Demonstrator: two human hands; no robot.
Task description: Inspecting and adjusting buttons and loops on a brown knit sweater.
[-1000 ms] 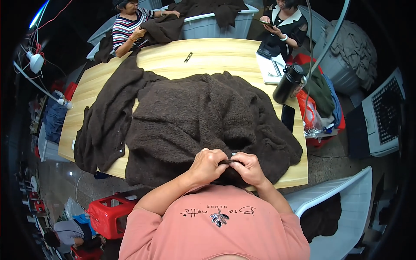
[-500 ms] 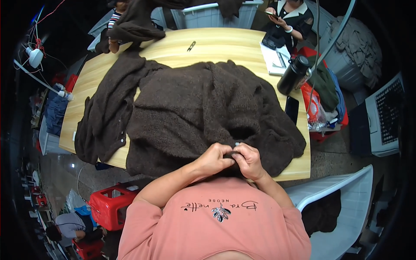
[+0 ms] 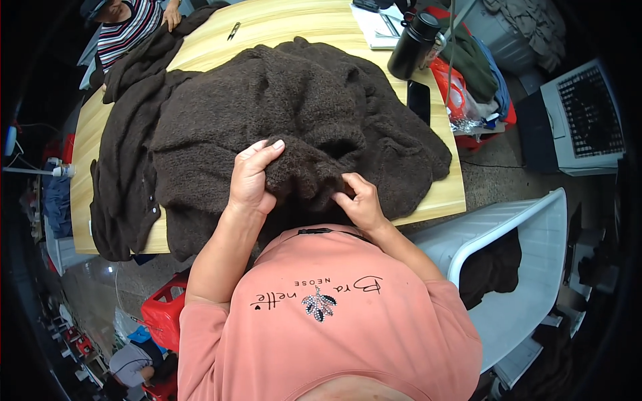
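Observation:
A dark brown knitted sweater [image 3: 221, 110] lies bunched over the wooden table in front of me. My left hand [image 3: 253, 175] grips a raised fold of the knit at its near side, thumb on top. Lower and to the right, my right hand [image 3: 361, 200] pinches the edge of the same fold between thumb and fingers. The cloth stretches between both hands, close to my chest. Another dark brown knitted garment [image 3: 127, 167] with small pale buttons lies at the left, beside the sweater.
Thread snips [image 3: 233, 31] lie on the far part of the table [image 3: 281, 23]. A black bottle [image 3: 414, 47] and a phone [image 3: 419, 101] stand and lie at the right. A grey bin [image 3: 535, 267] with dark cloth is at my right, a red stool [image 3: 164, 311] at my left. A co-worker [image 3: 127, 33] sits far left.
My hands have moved apart from a close pinch, the left now holding a larger fold. The view has shifted. The co-worker at far left has lowered the lifted dark garment onto the table.

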